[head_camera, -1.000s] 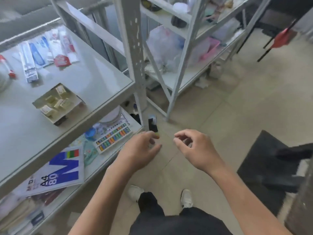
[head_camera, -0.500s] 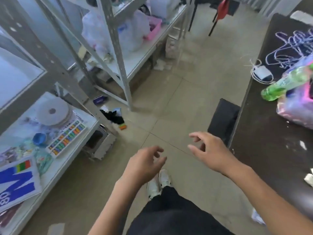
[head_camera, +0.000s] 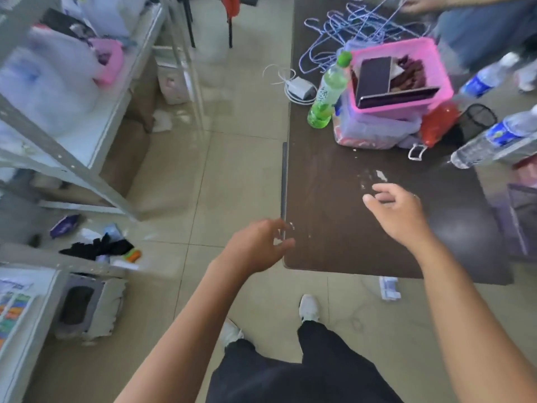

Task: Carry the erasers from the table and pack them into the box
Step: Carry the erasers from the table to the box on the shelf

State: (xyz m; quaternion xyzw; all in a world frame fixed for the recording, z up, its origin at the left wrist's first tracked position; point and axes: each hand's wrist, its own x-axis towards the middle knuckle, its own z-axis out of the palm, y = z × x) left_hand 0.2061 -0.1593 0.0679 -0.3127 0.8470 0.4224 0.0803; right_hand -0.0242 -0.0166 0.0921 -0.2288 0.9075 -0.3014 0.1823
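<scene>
Both hands out, nothing held
Left hand (head_camera: 258, 245) at table (head_camera: 348, 251) edge, right hand (head_camera: 398, 213) above it, fingers (head_camera: 377, 196) loosely curled; pale bits (head_camera: 380, 175) just ahead, maybe erasers. Risk: hasty swipe scattering them.

Bare table (head_camera: 348, 228) stretch open at 1 o'clock, pink basket (head_camera: 401, 48) and green bottle (head_camera: 328, 91) behind it, water bottle (head_camera: 491, 138) at 2 o'clock, shelves (head_camera: 66, 161) at 10 o'clock, floor (head_camera: 238, 170) open at 12.

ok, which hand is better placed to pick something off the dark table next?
Right, probably. The right hand hangs over the dark table, open and empty, close to the small white pieces. The left hand, also empty, sits at the table's left edge, mostly over the floor.
</scene>
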